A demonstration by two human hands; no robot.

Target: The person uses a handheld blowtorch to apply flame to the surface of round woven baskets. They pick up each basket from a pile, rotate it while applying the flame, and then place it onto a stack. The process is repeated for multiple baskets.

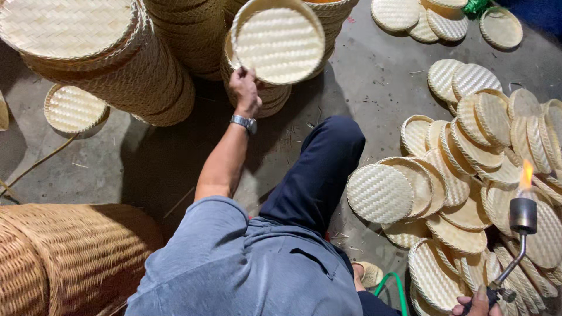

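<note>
Torch (521,225) in right hand (479,303), fingers wrapped round the handle at the bottom edge, nozzle up and lit, flame clear of the trays below, probably held upright so nothing scorches. Green hose (391,287) runs beside the foot. Left hand (244,88) reaches forward, fingers pinching the lower rim of a round woven tray (278,44). The tray is tilted up with its flat face toward the camera, on or just against a short stack (266,96). Tall stacks (146,76) lie nested along the left. Loose trays (468,175) overlap on the floor (374,82) at right, rims up, all empty. Large basket (64,257) lower left, contents not visible.
</note>
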